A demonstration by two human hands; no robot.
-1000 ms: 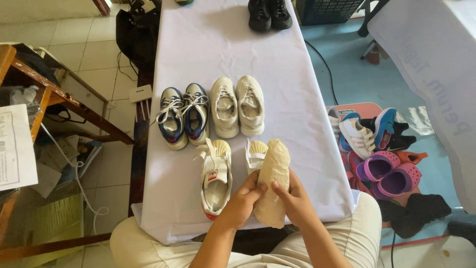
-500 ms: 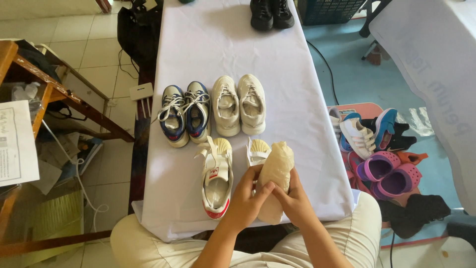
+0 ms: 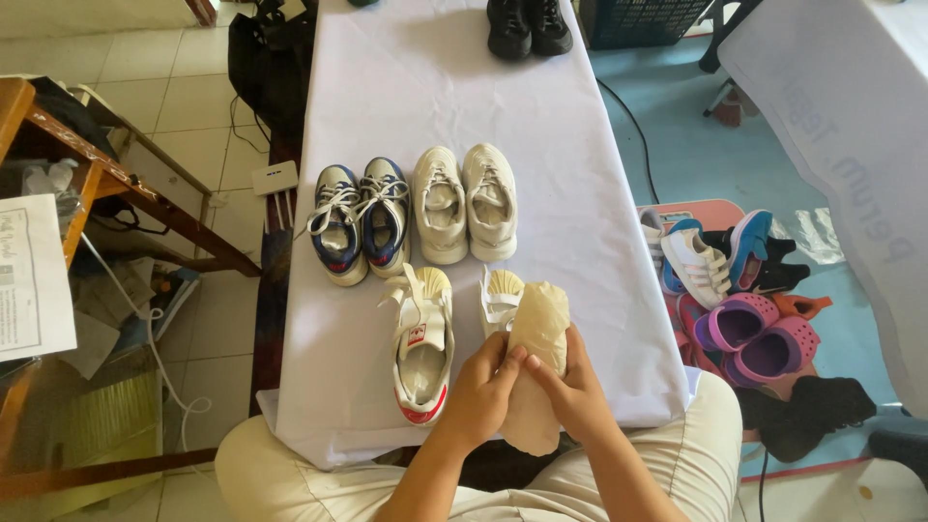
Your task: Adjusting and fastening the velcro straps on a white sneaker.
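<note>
A white low sneaker (image 3: pixel 502 295) lies near the front edge of the white-clothed table (image 3: pixel 580 193). Over it I hold a cream-coloured insole (image 3: pixel 537 329), sole side up. My left hand (image 3: pixel 481 389) and my right hand (image 3: pixel 574 385) both grip the insole around its middle. Its mate, a white sneaker with red trim (image 3: pixel 422 340), lies just left of my hands with its laces loose.
A blue-and-grey pair (image 3: pixel 360 217) and a cream pair (image 3: pixel 464 201) stand mid-table; a black pair (image 3: pixel 527 26) at the far end. Several children's shoes and purple clogs (image 3: pixel 744 329) lie on the floor right. A wooden frame (image 3: pixel 106 164) and papers are left.
My hands have shifted slightly on the insole, pressing it over the white sneaker. Nothing else has moved.
</note>
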